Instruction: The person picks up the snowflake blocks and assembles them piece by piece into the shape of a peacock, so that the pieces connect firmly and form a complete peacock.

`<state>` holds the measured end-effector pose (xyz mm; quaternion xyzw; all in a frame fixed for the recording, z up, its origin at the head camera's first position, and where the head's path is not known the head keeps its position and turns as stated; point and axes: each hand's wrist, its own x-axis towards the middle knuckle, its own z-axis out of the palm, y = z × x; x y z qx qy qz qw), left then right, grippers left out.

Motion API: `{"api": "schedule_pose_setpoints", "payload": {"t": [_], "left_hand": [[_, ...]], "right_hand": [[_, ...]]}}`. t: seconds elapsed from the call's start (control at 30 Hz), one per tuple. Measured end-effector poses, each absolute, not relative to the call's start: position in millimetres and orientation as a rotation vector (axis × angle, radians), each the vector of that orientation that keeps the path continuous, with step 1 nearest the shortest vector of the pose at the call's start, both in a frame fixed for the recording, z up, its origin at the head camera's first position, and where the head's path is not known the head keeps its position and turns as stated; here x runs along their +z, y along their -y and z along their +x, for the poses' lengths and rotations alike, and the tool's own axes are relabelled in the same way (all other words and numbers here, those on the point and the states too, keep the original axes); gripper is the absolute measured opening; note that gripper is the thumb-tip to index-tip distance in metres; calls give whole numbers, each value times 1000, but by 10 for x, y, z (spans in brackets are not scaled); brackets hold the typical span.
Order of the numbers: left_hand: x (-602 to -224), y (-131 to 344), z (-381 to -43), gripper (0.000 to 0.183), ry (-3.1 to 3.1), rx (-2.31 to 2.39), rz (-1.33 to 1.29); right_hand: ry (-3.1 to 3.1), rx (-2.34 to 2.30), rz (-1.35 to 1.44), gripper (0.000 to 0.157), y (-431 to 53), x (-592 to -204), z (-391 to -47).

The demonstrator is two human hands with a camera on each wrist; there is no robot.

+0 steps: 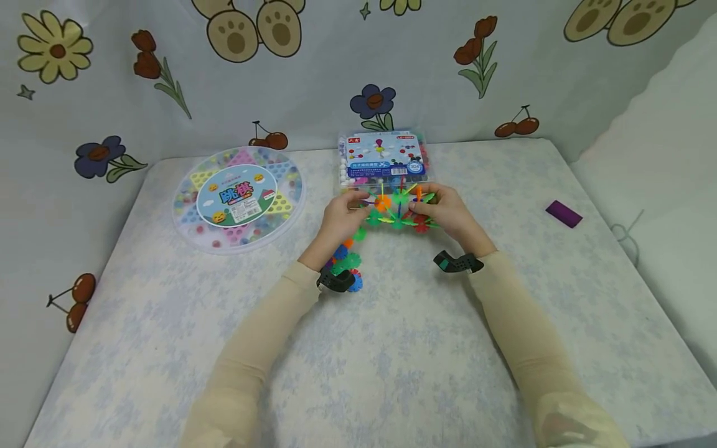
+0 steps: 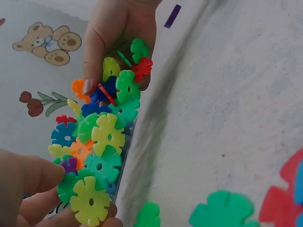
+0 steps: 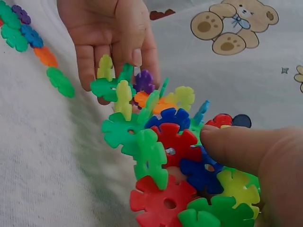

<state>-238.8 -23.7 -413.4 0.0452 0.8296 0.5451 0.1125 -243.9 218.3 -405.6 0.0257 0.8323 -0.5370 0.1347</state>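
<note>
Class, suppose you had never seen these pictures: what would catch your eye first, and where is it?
First, the bright cluster of interlocked snowflake discs at the middle of the padded table, held from both sides by the left hand and the right hand. Next, the round game box lying to the left and the clear plastic box just behind the hands. A small purple block lies alone far right.

Round game box (image 1: 238, 198) at far left of surface (image 1: 403, 348); rectangular box (image 1: 383, 158) far centre; interlocked disc cluster (image 1: 398, 211) before it; small block (image 1: 563, 213) right.
</note>
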Motion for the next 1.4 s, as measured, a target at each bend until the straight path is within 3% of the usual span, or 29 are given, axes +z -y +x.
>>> {"api": "schedule_pose_setpoints", "payload": {"t": [0.47,1.1,1.23,1.4], "left_hand": [[-4135,171,-2602,47,-2298,1512,34],[-4039,389,-2587,49,-2242,1523,41],[-3957,604,-2568,50,-2339,1460,111],[-3906,867,-2420,41,-2537,1126,292]], "right_hand": [[-2285,-1537,193,53,-2347,-4141,-2545],[-2267,-1610,233,60,-2555,-3949,-2504],[-2414,-1589,267,57,-2517,-3823,-2451],[-2665,-1591,148,43,-2252,-3665,-2323]]}}
